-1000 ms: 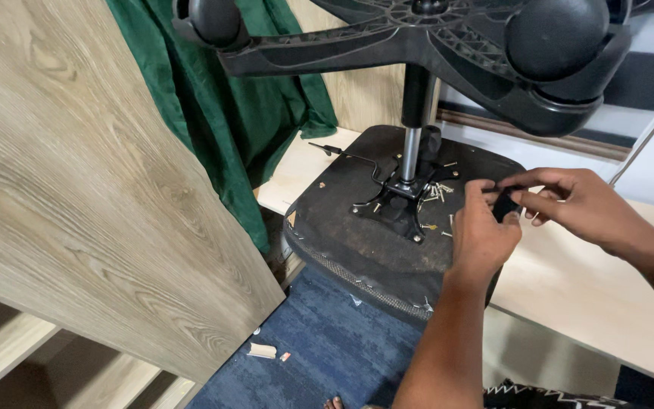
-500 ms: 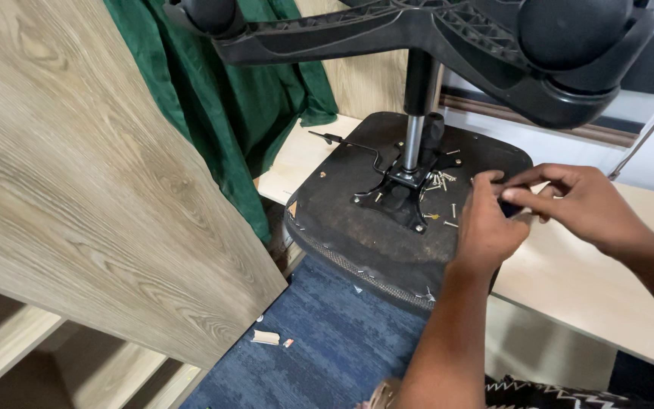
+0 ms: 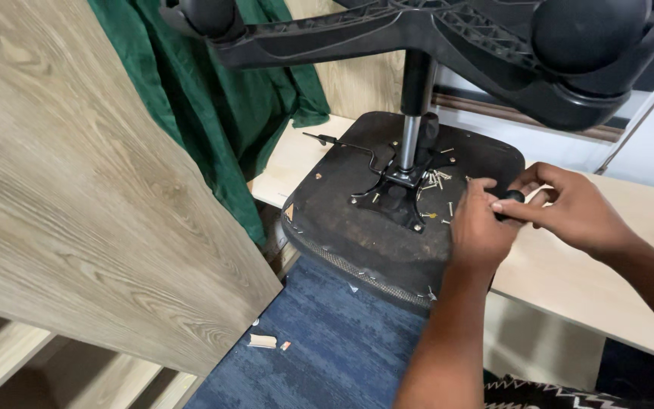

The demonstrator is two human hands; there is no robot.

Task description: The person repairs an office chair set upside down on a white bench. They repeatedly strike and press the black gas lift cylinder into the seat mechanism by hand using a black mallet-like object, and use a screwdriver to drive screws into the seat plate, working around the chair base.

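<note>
An office chair lies upside down with its black seat underside [image 3: 357, 227] on a pale wooden tabletop [image 3: 569, 280]. The chrome column [image 3: 410, 140] rises to the black wheeled base [image 3: 433, 34] overhead. Several loose screws [image 3: 437, 182] lie around the metal mounting plate [image 3: 399, 189]. At the seat's right edge, my left hand [image 3: 482, 231] and my right hand [image 3: 580, 208] meet around a small black knob-like part [image 3: 510, 197]. Fingers of both hands pinch it, and most of it is hidden.
A large light-wood panel [image 3: 77, 189] leans close on the left. Green cloth [image 3: 228, 98] hangs behind the chair. Blue carpet [image 3: 327, 348] lies below, with a small wood scrap [image 3: 261, 341] on it. A thin black lever [image 3: 342, 142] sticks out from the seat plate.
Both hands stay together at the seat's right edge, with only small finger movement on the black part. The view has shifted slightly.
</note>
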